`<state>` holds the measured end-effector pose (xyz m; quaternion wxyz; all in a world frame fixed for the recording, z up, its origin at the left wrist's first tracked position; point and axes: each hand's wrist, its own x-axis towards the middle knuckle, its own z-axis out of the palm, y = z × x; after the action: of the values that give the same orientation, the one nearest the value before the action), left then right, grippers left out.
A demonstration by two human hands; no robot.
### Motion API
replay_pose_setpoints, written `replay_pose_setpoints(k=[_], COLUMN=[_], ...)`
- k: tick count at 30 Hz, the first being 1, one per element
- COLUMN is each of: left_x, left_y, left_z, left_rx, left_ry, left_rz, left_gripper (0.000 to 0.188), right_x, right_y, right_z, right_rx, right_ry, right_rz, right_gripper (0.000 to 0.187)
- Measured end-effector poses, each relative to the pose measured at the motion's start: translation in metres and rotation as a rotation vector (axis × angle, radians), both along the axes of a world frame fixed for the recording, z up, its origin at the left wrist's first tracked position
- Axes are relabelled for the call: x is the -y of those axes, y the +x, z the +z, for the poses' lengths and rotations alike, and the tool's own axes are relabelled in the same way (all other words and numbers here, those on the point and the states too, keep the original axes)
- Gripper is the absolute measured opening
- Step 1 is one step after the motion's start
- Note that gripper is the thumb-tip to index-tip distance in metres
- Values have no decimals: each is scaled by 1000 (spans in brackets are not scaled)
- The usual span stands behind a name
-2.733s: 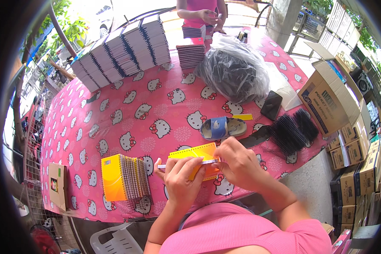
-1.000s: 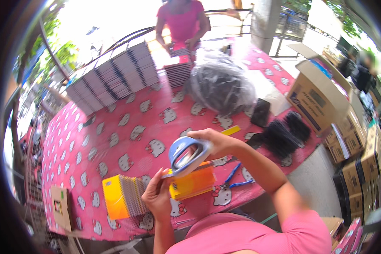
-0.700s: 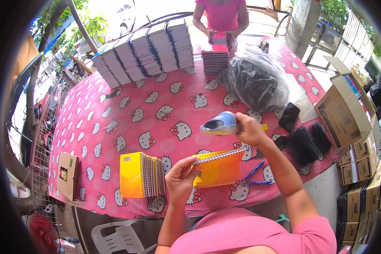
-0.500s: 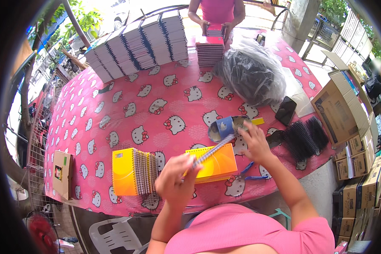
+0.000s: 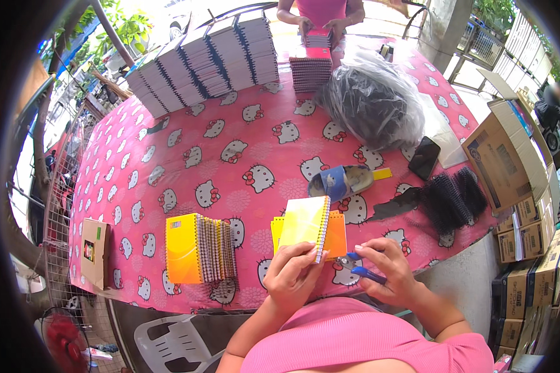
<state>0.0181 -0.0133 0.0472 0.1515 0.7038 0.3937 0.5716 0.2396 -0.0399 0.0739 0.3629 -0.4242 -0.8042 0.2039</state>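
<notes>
A yellow spiral-bound notebook [image 5: 303, 225] is gripped at its lower end by my left hand [image 5: 292, 273], tilted up with its coil along the right side. Close to the coil's bottom end, blue-handled pliers [image 5: 364, 271] sit in my right hand [image 5: 389, 267], whose fingers curl round the handles. Under the held notebook lie more yellow and orange notebooks [image 5: 337, 234]. A stack of yellow-orange spiral notebooks [image 5: 185, 250] stands to the left, coils toward the right. Beyond my hands rests a blue slipper [image 5: 338, 182] with a yellow strip at one end.
Black binding coils [image 5: 455, 198] and a phone [image 5: 424, 158] lie at right, near an open carton [image 5: 503, 155]. A plastic bag with dark contents [image 5: 376, 102] sits farther back. Tall notebook stacks [image 5: 205, 65] line the far left; another person's hands [image 5: 320, 28] hold red notebooks.
My right hand has left the notebook's far end and picked the pliers up off the table. My left hand has turned the notebook cover-up, its coil now pointing away.
</notes>
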Motion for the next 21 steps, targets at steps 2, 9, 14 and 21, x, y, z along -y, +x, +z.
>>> replay_pose_setpoints(k=[2,9,14,21], left_x=[-2,-3,2,36], left_y=[1,-4,-24,-171], left_z=[0,-1,19,13], left_rx=[5,-17,61,686], left_ry=[13,129,76,-8], left_rz=[-14,-33,112,746], left_gripper=[25,24,20,14], right_x=[0,-2,-1,16], right_y=[-5,2,-3,58], right_z=[8,-4,5,-114], right_rx=[73,-554,-389,344], right_ry=[14,-1084,-736,-126], right_rz=[-20,176,181,-405], right_gripper=[58,37,41,54])
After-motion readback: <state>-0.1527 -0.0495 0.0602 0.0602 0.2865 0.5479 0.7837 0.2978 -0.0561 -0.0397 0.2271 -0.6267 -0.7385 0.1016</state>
